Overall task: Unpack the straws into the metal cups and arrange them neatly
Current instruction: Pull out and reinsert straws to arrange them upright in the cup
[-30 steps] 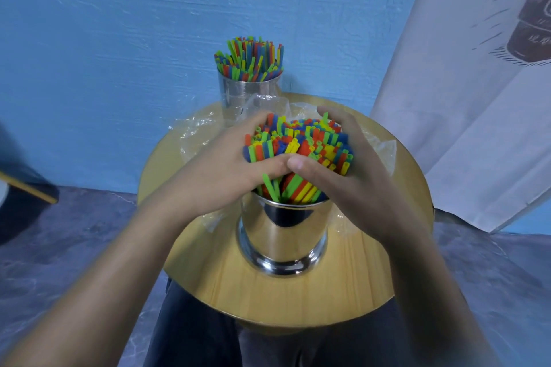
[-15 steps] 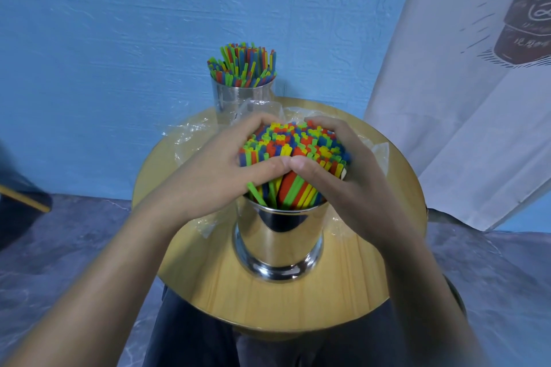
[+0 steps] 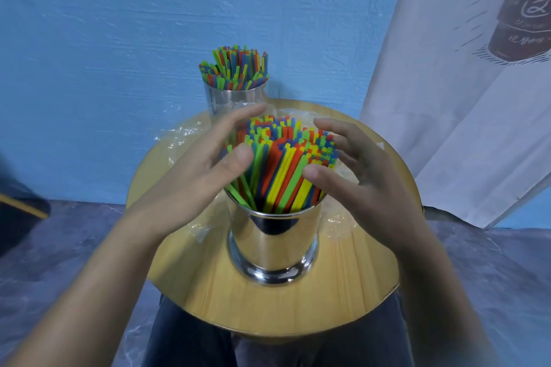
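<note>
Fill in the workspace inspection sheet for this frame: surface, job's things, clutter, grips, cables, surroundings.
Surface: round wooden table, wood-grain top.
Job's things: near metal cup full of coloured straws, fanned out, tips uneven; far metal cup with a second straw bundle.
Clutter: clear plastic wrap lying on the table around the cups.
Grips: left hand and right hand open, flanking the coloured straws, thumbs at the bundle.
Cables: nothing seen.
Surroundings: blue wall, white printed banner at right, grey floor.

round wooden table point(image 3: 268, 301) | blue wall point(image 3: 119, 24) | white printed banner point(image 3: 447, 98) at right | grey floor point(image 3: 59, 247)
</note>
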Demonstrator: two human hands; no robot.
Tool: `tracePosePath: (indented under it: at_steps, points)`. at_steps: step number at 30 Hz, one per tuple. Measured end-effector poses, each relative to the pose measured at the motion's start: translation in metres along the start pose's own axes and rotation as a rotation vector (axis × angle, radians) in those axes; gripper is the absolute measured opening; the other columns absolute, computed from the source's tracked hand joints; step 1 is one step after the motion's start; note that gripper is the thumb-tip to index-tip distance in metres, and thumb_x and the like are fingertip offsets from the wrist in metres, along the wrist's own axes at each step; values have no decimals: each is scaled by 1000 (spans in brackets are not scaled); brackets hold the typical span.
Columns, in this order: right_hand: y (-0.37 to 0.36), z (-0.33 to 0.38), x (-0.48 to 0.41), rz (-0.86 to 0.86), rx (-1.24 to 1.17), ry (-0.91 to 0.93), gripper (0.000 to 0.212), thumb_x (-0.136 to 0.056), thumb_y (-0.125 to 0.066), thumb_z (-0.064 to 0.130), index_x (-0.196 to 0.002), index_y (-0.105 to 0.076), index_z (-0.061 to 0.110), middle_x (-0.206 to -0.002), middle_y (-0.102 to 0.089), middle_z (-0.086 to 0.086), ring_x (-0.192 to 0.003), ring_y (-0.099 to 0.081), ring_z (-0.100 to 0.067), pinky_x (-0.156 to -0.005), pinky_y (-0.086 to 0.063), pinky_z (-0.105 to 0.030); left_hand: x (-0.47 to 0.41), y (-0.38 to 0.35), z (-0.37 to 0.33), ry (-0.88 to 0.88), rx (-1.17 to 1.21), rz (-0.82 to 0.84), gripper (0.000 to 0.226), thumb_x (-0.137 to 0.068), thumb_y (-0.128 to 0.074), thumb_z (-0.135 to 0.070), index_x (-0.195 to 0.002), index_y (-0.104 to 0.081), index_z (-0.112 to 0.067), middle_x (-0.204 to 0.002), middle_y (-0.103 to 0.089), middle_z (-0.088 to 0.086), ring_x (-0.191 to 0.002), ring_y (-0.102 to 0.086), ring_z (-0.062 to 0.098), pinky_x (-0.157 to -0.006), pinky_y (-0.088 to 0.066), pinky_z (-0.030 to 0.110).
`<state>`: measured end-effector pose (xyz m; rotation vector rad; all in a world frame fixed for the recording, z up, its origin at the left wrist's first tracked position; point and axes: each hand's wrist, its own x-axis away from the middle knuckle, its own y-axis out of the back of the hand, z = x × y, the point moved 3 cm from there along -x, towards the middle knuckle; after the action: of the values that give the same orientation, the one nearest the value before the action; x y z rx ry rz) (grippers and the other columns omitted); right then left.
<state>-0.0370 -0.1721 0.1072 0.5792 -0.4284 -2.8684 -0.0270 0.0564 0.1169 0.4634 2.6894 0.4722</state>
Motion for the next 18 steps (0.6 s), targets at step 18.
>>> tracePosePath:
  at_steps: [18]
  points:
    - [19, -4, -43, -82, 93, 23, 30, -109, -45, 22, -109, -75, 17, -102, -76, 7, -106, -70, -7, -89, -58, -33, -9, -1, 4, 11, -13, -85, 65, -82, -65, -57, -142, -50, -39, -143, -55, -18, -129, -56, 0, -99, -51, 21]
